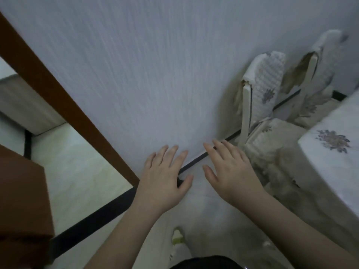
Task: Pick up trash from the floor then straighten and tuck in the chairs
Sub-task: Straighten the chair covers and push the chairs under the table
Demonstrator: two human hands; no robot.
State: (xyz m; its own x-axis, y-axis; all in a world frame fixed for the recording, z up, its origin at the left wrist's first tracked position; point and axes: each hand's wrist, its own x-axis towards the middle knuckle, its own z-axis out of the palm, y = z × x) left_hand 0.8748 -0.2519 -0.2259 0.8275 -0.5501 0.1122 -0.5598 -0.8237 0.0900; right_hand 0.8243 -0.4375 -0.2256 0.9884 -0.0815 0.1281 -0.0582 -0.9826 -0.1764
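Both our hands hang empty before us, the left hand (165,171) and the right hand (229,169) each with fingers spread and released, grasping nothing. No trash shows on the pale floor (77,171) here, so we judge the chairs are next. The nearer chair (262,113), in a worn floral cover, stands at our right against the white wall (145,65), angled away from the cloth-covered surface (330,152); a second chair (314,80) stands just behind it. To do this well, we should take the nearer chair's backrest with both hands at its top, turn it square to the surface, then slide it in. The loose fringed cover may drag underfoot. A brown door frame (58,94) stands at our left, well apart.
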